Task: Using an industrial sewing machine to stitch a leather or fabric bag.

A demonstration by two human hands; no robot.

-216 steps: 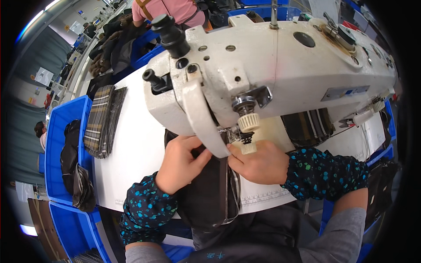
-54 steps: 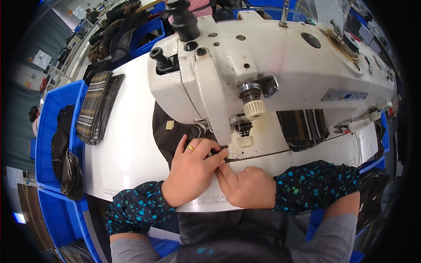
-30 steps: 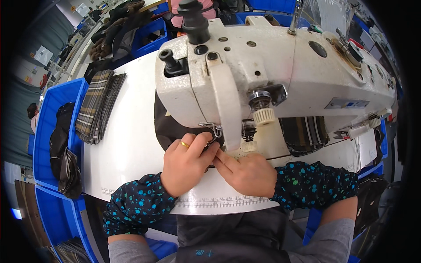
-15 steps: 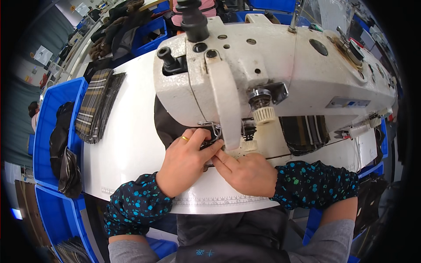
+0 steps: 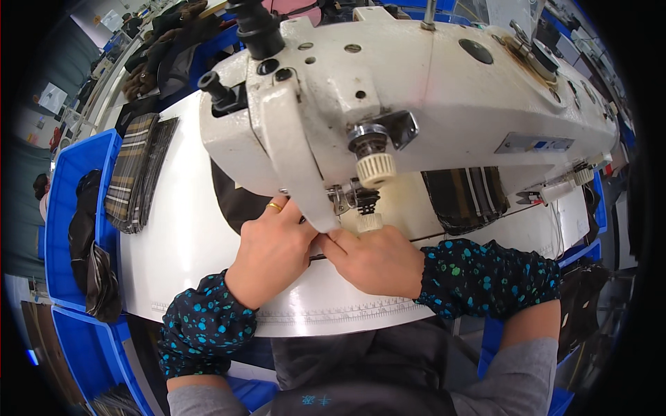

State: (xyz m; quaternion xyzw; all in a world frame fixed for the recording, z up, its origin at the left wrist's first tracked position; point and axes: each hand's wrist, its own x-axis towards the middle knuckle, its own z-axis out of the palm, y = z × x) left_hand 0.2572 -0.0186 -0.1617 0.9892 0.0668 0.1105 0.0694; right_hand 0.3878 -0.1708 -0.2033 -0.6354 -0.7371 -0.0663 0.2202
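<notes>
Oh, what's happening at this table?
Someone is at a white sewing machine with dark cloth partly under its head. The left hand, wearing a ring, lies at the cloth; the right hand is close beside it, and exactly what their fingertips grip is hidden. One plaid stack sits at the table's left, another beneath the machine's arm. A blue bin at far left holds dark fabric.

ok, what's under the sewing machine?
Dark cloth shows at the left of the sewing machine, and a striped fabric stack juts out from beneath it. The machine and left hand hide much of the cloth; the stack's far end is covered.
</notes>
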